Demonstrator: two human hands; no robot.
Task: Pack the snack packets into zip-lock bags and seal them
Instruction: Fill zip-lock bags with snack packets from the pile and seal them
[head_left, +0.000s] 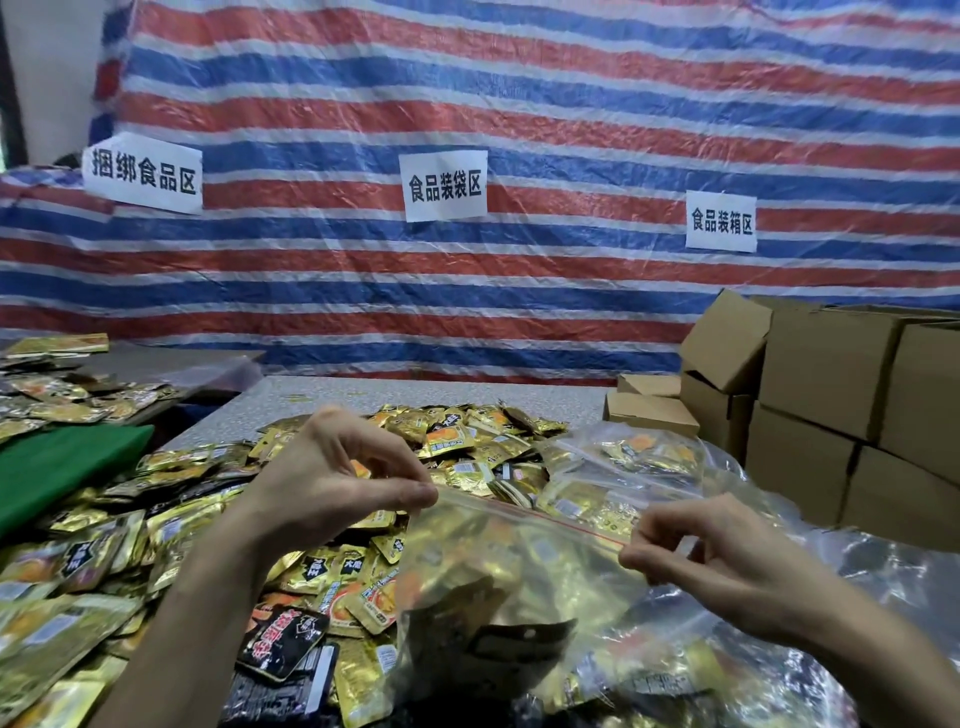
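Observation:
A clear zip-lock bag (519, 577) filled with gold snack packets hangs between my hands, its red-lined zip strip running from upper left to lower right. My left hand (337, 483) pinches the strip's left end with thumb and fingers. At the strip's right end my right hand (701, 551) pinches it too. Beneath and behind the bag lies a large heap of loose gold and black snack packets (457, 447) covering the table.
Filled clear bags (649, 457) pile up at the right. Stacked cardboard boxes (831, 395) stand at the far right. A green cloth (62, 462) and more packets (52, 384) lie left. A striped tarp wall with paper signs (444, 184) closes the back.

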